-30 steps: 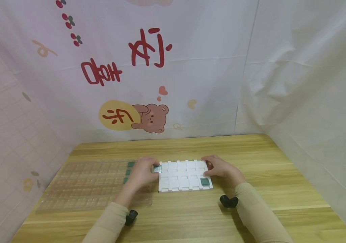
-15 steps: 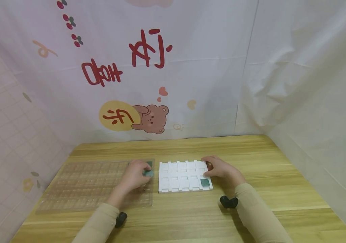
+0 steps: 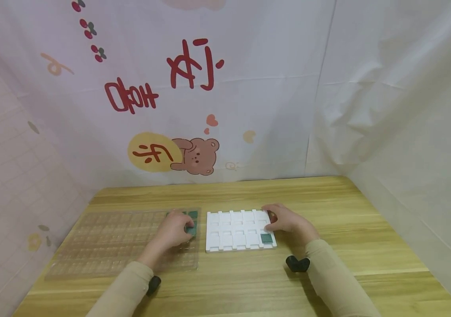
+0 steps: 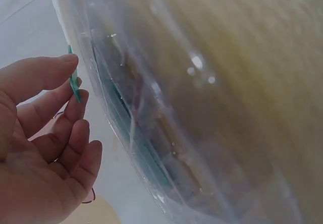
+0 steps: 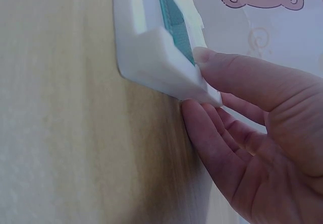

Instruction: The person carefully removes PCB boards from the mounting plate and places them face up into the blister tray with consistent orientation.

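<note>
My left hand (image 3: 173, 230) is over the right end of a clear plastic tray (image 3: 102, 240). Between thumb and fingers it pinches a thin green chip (image 4: 74, 82), which appears edge-on in the left wrist view. Other green chips (image 3: 192, 214) lie in that end of the tray, partly hidden by the hand. My right hand (image 3: 286, 219) holds the right edge of a white tray (image 3: 233, 240), thumb on top and fingers against its side. One green chip (image 3: 266, 238) sits in the white tray's front right pocket.
Both trays lie side by side on a wooden table (image 3: 233, 286), with a narrow gap between them. Printed curtains (image 3: 269, 110) stand behind the table and along its sides. A black wrist camera (image 3: 298, 263) sits by the right sleeve, close above the tabletop.
My left hand has moved left with the chip, from the white tray's left edge to over the clear tray, then slightly lower. My right hand has stayed on the white tray.
</note>
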Action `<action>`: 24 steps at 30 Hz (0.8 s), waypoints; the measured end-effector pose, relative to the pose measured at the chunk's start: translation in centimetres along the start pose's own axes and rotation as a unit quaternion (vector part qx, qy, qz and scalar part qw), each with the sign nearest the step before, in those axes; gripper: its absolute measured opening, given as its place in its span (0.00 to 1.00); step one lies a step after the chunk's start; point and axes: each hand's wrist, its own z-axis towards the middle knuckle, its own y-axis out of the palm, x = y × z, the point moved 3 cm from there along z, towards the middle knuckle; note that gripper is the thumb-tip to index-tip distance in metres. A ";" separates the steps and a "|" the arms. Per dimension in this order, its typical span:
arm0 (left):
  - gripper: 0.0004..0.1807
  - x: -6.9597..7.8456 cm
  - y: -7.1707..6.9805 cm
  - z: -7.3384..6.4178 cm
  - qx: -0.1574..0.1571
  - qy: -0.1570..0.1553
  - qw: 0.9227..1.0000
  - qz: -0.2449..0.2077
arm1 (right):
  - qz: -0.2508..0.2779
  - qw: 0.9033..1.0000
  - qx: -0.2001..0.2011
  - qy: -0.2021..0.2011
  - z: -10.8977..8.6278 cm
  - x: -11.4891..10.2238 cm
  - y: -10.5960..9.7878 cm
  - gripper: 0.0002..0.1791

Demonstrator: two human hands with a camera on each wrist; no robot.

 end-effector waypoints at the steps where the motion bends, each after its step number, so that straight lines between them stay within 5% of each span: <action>1: 0.11 -0.1 0.1 0.0 -0.001 0.001 1.000 -0.002 | -0.001 1.000 0.000 0.001 0.0 0.0 0.0 0.37; 24: 0.10 -0.6 0.6 -0.7 -0.029 -0.002 1.000 -0.001 | 0.006 1.000 0.008 0.017 -0.8 -0.5 0.7 0.36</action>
